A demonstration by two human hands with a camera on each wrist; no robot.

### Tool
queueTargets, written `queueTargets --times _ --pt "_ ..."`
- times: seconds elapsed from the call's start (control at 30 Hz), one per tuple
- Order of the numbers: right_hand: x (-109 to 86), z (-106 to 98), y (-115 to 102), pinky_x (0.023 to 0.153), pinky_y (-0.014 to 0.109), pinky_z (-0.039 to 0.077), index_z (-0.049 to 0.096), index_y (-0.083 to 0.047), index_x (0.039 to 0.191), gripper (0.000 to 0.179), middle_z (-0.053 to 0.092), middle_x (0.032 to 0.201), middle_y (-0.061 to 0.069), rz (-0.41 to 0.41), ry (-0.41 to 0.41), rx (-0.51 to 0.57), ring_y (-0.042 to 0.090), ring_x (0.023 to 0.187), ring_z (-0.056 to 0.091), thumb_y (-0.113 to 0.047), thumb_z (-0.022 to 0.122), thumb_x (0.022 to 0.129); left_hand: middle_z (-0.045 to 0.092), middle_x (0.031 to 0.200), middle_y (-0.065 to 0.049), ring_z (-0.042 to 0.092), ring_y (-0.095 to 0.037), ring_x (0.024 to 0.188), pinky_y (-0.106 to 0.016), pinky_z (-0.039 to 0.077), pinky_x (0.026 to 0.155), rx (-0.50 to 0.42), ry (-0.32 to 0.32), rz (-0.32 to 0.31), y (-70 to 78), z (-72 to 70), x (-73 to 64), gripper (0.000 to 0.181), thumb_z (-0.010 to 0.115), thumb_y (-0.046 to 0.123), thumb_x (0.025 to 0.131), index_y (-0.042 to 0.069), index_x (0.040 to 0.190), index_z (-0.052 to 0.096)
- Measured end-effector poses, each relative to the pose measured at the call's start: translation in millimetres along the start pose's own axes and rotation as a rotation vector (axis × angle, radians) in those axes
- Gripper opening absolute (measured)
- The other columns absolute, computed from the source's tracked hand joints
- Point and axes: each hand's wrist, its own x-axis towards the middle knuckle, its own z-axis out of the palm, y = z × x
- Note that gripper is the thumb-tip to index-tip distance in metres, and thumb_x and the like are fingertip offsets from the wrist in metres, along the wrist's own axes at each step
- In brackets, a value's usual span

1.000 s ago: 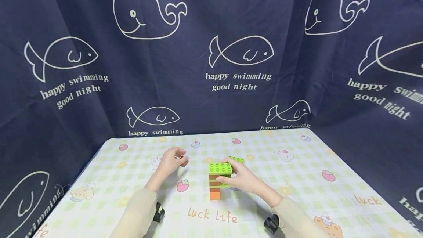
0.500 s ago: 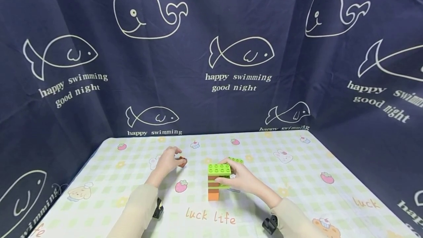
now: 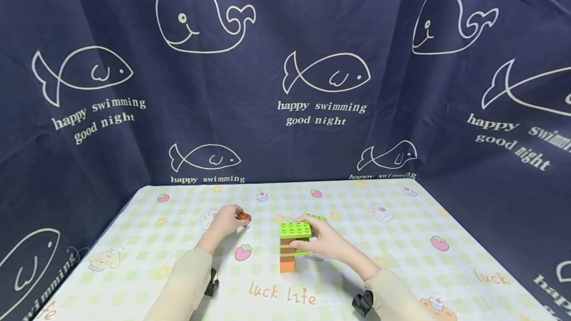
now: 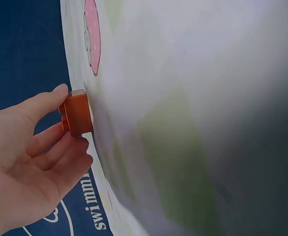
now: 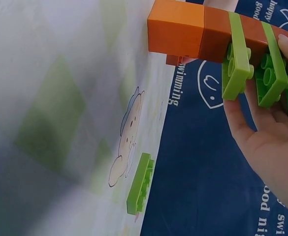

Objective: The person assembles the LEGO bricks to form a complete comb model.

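Note:
In the head view my left hand (image 3: 226, 219) is left of the middle, at a small reddish-brown toy building brick (image 3: 244, 217) with studs up. The left wrist view has the thumb at the upper edge of this brick (image 4: 79, 114) and fingertips at its lower side, close over the cloth. My right hand (image 3: 327, 239) grips a tall brick stack (image 3: 287, 246) from the right, thumb on the near side and fingers behind. Green plates (image 5: 237, 54) alternate with brown bricks (image 5: 216, 34) there, above an orange brick (image 5: 176, 29) at the bottom. The plates overhang to the right.
A loose bright green brick (image 5: 141, 184) lies behind the stack, partly hidden by the right hand in the head view. The table (image 3: 383, 266) wears a checked cloth with printed strawberries and animals. A dark blue fish-patterned curtain (image 3: 267, 73) hangs behind and at the sides.
The brown brick under my left hand has turned, and its studs now show more; the left fingers have shifted around it. My right hand keeps its hold on the stack, nearly still.

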Motion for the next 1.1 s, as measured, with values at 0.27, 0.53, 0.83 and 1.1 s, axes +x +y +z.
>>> queueTargets --times 0.27,0.53,0.83,1.1 --pt "1.4 1.8 2.0 0.088 0.025 0.051 0.053 -0.008 0.118 0.038 0.066 0.107 0.006 0.025 0.002 0.006 0.013 0.096 0.064 -0.02 0.069 0.086 0.066 0.104 -0.02 0.061 -0.031 0.097 -0.045 0.049 0.091 -0.004 -0.011 0.007 -0.2 -0.1 -0.4 0.042 0.073 0.014 0.077 -0.008 0.111 0.062" --pt "0.8 5.9 2.9 0.087 0.024 0.051 0.051 -0.015 0.118 0.044 0.066 0.106 0.002 0.069 0.016 0.005 0.011 0.095 0.063 -0.029 0.073 0.082 0.065 0.097 -0.014 0.059 -0.023 0.085 -0.042 0.05 0.083 0.0 -0.039 -0.006 -4.4 0.4 -1.8 0.045 0.078 0.014 0.073 -0.006 0.11 0.061" --pt "-0.5 7.1 -0.2 0.084 0.024 0.052 0.052 -0.015 0.112 0.037 0.067 0.102 -0.001 0.062 0.032 0.011 0.011 0.092 0.064 -0.03 0.071 0.083 0.066 0.097 -0.015 0.059 -0.024 0.086 -0.044 0.05 0.086 0.001 -0.042 0.01 -3.3 -0.2 -0.6 0.041 0.077 0.012 0.074 -0.005 0.108 0.062" --pt "-1.6 7.5 0.2 0.084 0.025 0.051 0.052 -0.014 0.108 0.034 0.066 0.101 0.0 0.048 0.041 0.035 0.011 0.092 0.063 -0.027 0.071 0.083 0.065 0.098 -0.017 0.059 -0.028 0.09 -0.046 0.049 0.087 -0.029 0.016 0.051 -5.7 1.3 -0.7 0.036 0.074 0.006 0.076 -0.005 0.108 0.063"
